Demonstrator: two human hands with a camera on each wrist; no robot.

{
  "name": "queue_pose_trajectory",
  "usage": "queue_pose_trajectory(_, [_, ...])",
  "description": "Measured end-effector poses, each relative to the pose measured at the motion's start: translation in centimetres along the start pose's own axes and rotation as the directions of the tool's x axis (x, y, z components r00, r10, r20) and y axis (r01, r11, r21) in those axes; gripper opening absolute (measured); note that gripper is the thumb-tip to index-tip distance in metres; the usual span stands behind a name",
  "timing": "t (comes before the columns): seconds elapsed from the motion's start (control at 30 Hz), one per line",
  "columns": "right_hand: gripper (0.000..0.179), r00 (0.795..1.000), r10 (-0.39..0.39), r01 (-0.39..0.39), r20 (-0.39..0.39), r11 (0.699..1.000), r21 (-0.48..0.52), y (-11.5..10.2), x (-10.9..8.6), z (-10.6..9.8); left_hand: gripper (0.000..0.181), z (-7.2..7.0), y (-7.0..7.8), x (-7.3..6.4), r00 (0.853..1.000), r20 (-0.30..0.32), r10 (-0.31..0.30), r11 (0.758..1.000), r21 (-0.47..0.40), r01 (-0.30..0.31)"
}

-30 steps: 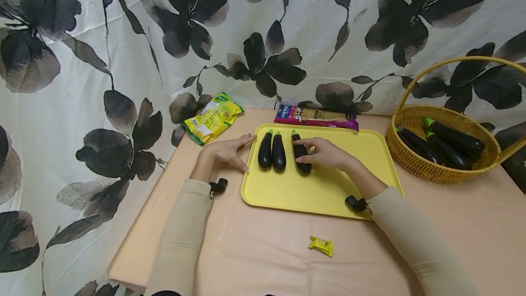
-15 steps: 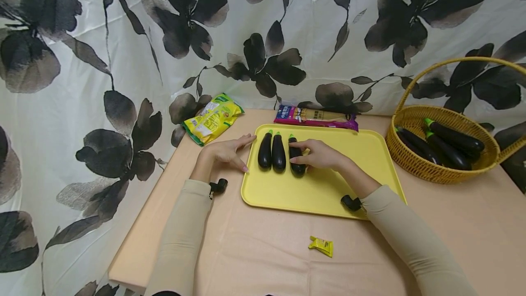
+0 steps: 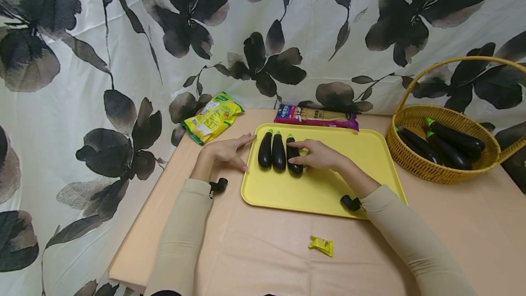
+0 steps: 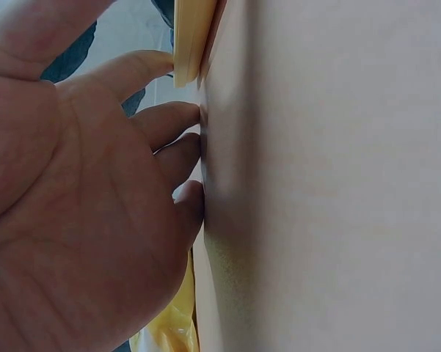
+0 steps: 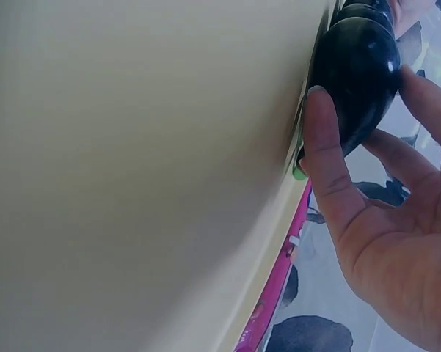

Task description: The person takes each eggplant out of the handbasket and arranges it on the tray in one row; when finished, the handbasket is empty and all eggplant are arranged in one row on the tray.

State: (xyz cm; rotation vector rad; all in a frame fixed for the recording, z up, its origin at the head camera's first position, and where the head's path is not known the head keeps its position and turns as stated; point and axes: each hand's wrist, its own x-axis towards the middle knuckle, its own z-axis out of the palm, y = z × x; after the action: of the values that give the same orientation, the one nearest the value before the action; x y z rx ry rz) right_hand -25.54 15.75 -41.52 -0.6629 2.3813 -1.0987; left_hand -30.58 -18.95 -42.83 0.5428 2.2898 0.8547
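Observation:
Three dark eggplants with green tips lie side by side on a yellow tray, toward its left end. The leftmost eggplant and the middle eggplant are untouched. My right hand holds the third eggplant between thumb and fingers, just right of the middle one. In the right wrist view, the thumb lies along one side of that eggplant and the fingers are on the other. At the tray's left edge rests my left hand, fingers extended and thumb apart. Its palm shows in the left wrist view.
A wicker basket holding several eggplants stands right of the tray. Behind the tray lies a purple-ended packet, with a yellow-green bag at the back left. A small yellow wrapped piece lies in front. A floral curtain hangs behind.
The third eggplant has shifted left with my right hand, closing up toward the middle one. My left hand has stayed at the tray's edge.

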Motion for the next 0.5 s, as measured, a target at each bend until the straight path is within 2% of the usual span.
queue_pose_trajectory(0.2, [0.07,1.0,0.01,-0.01,0.0,1.0,0.016,-0.3,-0.1,0.0,0.128,0.0,0.1,-0.2,1.0,0.004,0.003,1.0,0.006,-0.003])
queue_pose_trajectory(0.3, [0.068,1.0,-0.012,0.012,-0.012,1.0,0.019,-0.4,-0.5,-0.3,0.127,0.0,0.1,-0.1,1.0,0.006,0.009,1.0,0.011,-0.009])
queue_pose_trajectory(0.4, [0.067,0.997,-0.041,0.041,-0.059,0.999,0.0,-0.7,-1.0,-0.9,0.127,0.0,0.1,-0.2,1.0,0.005,0.01,1.0,0.01,-0.01])
queue_pose_trajectory(0.5, [0.064,0.987,-0.072,0.065,-0.143,0.996,-0.058,-1.1,-1.8,-1.9,0.127,0.0,0.1,-0.2,1.0,-0.001,-0.001,1.0,0.016,0.001])
